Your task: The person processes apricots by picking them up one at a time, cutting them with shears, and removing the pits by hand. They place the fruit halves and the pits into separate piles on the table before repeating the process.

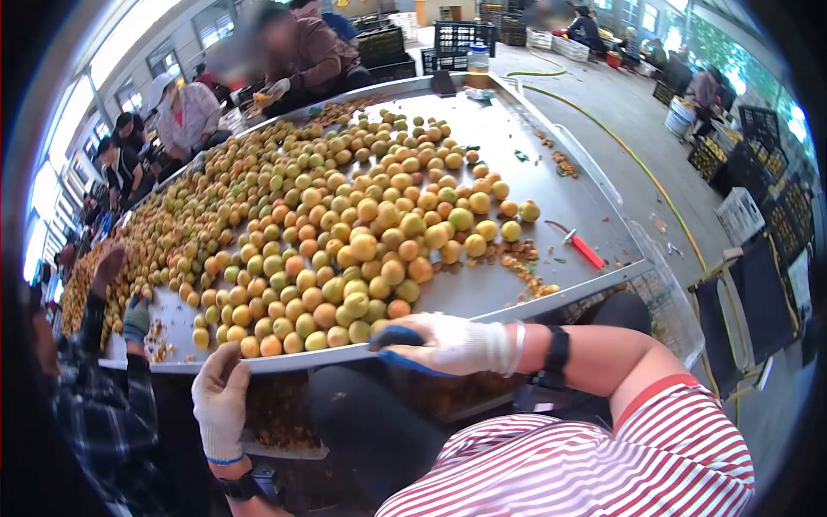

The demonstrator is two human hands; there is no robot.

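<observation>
My left hand (220,401), in a white knitted glove, is held just off the near edge of the metal table (482,297), over a crate below. Its fingers are bent close to the thumb; anything between them is hidden. My right hand (444,343), gloved in white with a blue-coated palm, reaches over the table rim beside the nearest fruits. Its fingers curve apart from the thumb, with nothing visible in them. A big heap of yellow-orange, apricot-like fruits (363,248) covers much of the table. A curved knife with a red handle (586,252) lies on the right side.
Fruit scraps (521,263) lie near the knife. A co-worker's gloved hand (136,317) is at the table on my left. Other people sit across it. A jar (477,59) stands at the far corner. A yellow hose (637,159) and stacked crates (765,138) are on the right.
</observation>
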